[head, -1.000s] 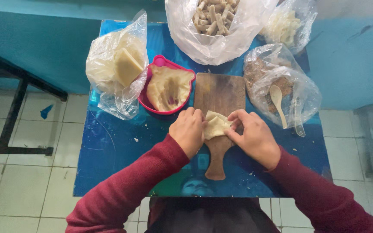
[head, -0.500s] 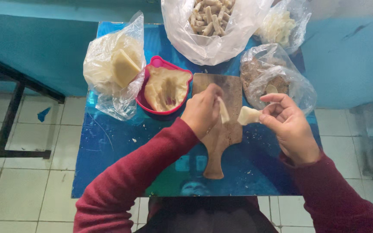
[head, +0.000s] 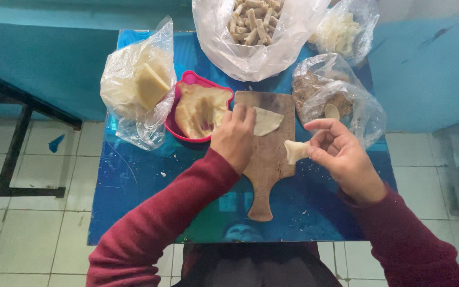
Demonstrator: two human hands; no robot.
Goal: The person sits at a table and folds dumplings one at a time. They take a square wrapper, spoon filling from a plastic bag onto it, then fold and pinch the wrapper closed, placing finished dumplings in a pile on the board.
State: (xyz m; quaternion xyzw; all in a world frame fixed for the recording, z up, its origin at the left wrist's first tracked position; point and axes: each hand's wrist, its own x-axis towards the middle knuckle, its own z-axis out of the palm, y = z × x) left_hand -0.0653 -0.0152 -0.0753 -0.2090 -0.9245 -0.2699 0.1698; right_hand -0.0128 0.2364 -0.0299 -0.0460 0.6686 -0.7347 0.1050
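My left hand (head: 235,137) rests on the upper left of a wooden paddle board (head: 265,159), its fingertips on the edge of a flat dough wrapper (head: 266,121) lying on the board. My right hand (head: 340,154) is off the board's right edge and pinches a small folded dough piece (head: 295,151) between thumb and fingers. A pink bowl (head: 187,79) with a lump of pale dough (head: 202,109) sits just left of the board.
A blue table (head: 134,175) holds a clear bag with a dough block (head: 143,87) at the left, a bag of rolled pieces (head: 253,24) at the back, a bag of white pieces (head: 340,32), and a bag of brown filling with a spoon (head: 330,103) at the right. Tiled floor surrounds.
Both hands were together folding dough at the board's middle. They have parted: the right hand carried the folded piece to the right, and the left hand moved up to a flat wrapper.
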